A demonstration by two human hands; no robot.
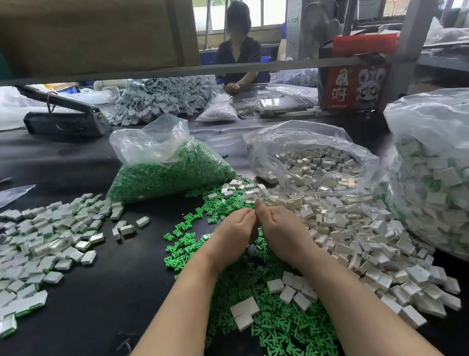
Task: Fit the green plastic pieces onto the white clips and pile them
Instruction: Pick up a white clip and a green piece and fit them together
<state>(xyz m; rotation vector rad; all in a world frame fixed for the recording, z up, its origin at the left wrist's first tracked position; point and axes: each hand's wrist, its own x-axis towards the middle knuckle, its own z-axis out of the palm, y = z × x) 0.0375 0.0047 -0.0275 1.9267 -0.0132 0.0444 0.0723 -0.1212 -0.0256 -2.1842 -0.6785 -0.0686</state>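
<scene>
Both hands meet over the black counter [103,317], fingertips pressed together. Left hand [233,231] has its fingers [243,215] curled inward; right hand [280,227] likewise, thumb up against the left fingertips. Whatever sits between them is hidden; cannot tell what either hand holds.

Under and just in front of the fingers: loose green plastic pieces [283,332] strewn across the counter, running back toward the wrists. A few white clips lie among them.

Right of the fingers: a large spill of white clips [353,224], touching the green scatter, pouring from an open clear bag [305,154].

Beyond the fingers, slightly left: a clear bag of green pieces [167,172], mouth gathered upward.

Well left of the fingers: a flat spread of finished clips [35,246], white with green showing at the edges.

Far right: a tall clear bag of assembled clips [449,187], white and green mixed.

Far side of the counter: a red carton [355,82] with white Chinese characters and a cartoon face; characters not legible enough to read with certainty. Left of it, a dark heat-sealer-like tool [66,118] and a heap of pale grey parts [158,99]. A seated person [239,49] in dark clothing works opposite.
</scene>
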